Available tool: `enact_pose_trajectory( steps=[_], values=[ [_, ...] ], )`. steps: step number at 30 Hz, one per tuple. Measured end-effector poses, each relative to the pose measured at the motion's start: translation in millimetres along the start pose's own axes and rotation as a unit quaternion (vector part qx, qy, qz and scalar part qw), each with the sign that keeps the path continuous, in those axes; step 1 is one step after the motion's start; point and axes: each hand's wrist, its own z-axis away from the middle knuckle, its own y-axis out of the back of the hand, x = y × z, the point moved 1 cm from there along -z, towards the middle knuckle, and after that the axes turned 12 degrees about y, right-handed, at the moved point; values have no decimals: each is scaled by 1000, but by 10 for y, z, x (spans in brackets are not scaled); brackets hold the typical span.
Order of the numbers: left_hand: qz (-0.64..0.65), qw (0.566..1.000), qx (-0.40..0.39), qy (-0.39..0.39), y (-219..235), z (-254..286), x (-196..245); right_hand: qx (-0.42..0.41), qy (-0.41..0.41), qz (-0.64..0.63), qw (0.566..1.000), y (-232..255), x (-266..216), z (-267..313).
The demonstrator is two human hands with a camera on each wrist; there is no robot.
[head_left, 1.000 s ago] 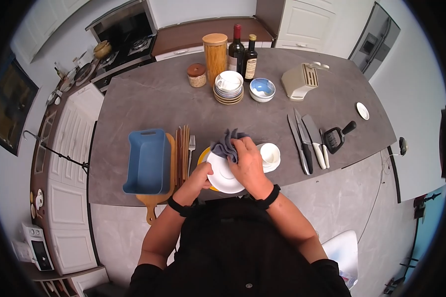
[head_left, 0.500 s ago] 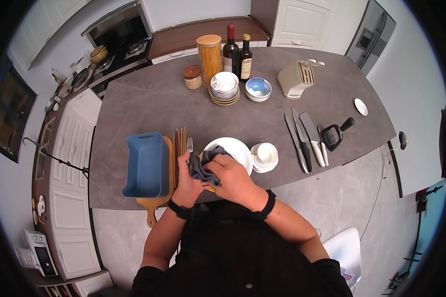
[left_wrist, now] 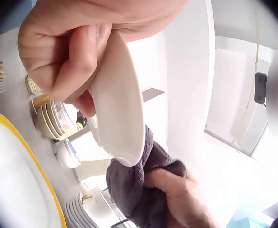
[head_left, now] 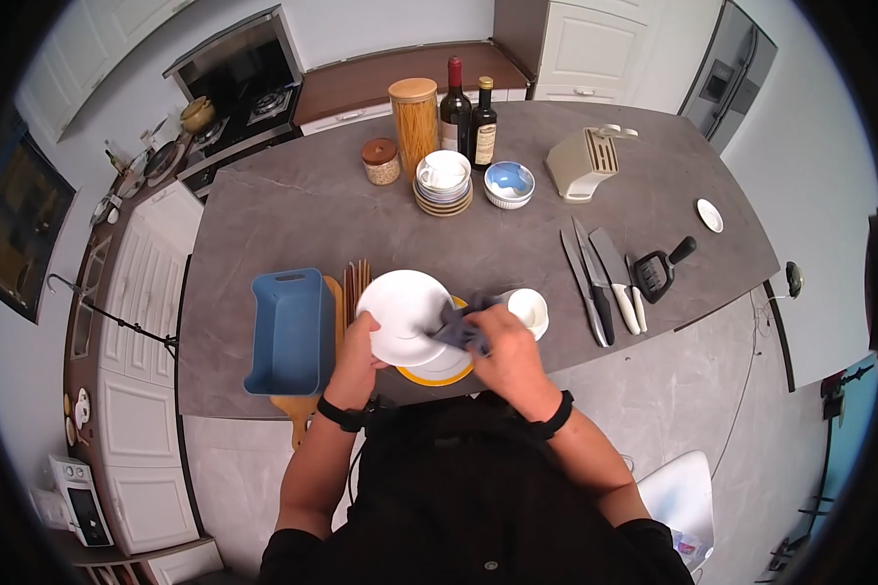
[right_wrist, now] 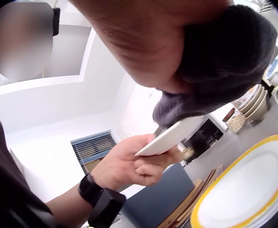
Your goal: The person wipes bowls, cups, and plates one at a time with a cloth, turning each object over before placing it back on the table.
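Observation:
My left hand (head_left: 353, 363) pinches the near-left rim of a white plate (head_left: 405, 314), held up above the table. In the left wrist view the plate (left_wrist: 117, 99) is seen nearly edge-on, the fingers curled under it. My right hand (head_left: 513, 363) grips a dark grey cloth (head_left: 466, 330) that touches the plate's right side; in the left wrist view the cloth (left_wrist: 146, 185) is wrapped over the plate's edge. Below lies a yellow-rimmed plate (head_left: 439, 372), partly covered. A white cup (head_left: 528, 310) stands to the right of the cloth.
A blue bin (head_left: 289, 336) sits left on a wooden board (head_left: 290, 408), with chopsticks (head_left: 358, 278) beside it. Knives (head_left: 595, 283) and a black-handled tool (head_left: 659, 273) lie right. Stacked dishes (head_left: 444, 185), bowls (head_left: 509, 183), jars, bottles and a knife block (head_left: 582, 166) stand behind.
The cloth was bunched between both hands half a second ago; my right hand has moved right with it. The white plate now shows its face, raised at the left hand.

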Motion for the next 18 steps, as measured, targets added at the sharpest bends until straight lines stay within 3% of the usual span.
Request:
enact_pose_trajectory(
  steps=[2,3,4,6,7,8,10,11,14,18],
  values=[
    [-6,999,-4,-35,116,-9,37,94,-86,7,992,21,229,69],
    [-7,998,13,-55,119,-6,30,93,-196,-90,972,67,327,73],
    [-7,997,31,-75,125,3,18,114,-241,-202,942,69,384,67],
    [-24,995,15,-91,10,66,-36,153,-319,-415,838,61,428,37],
    [-33,994,6,-100,-46,88,-61,117,-345,-471,803,62,330,15],
    [-79,993,-16,-88,-59,64,-99,97,-370,-465,798,-7,250,26],
    [-170,982,-58,-62,-74,14,-181,6,-298,-475,828,-59,59,14],
    [-183,983,0,-34,-70,17,-224,-15,-311,-522,794,-121,84,64],
    [-245,956,-152,50,-188,221,76,-89,-254,-496,825,-76,54,96],
    [-339,920,-172,90,-122,67,195,-120,-239,-462,846,-137,55,118]
  ],
)
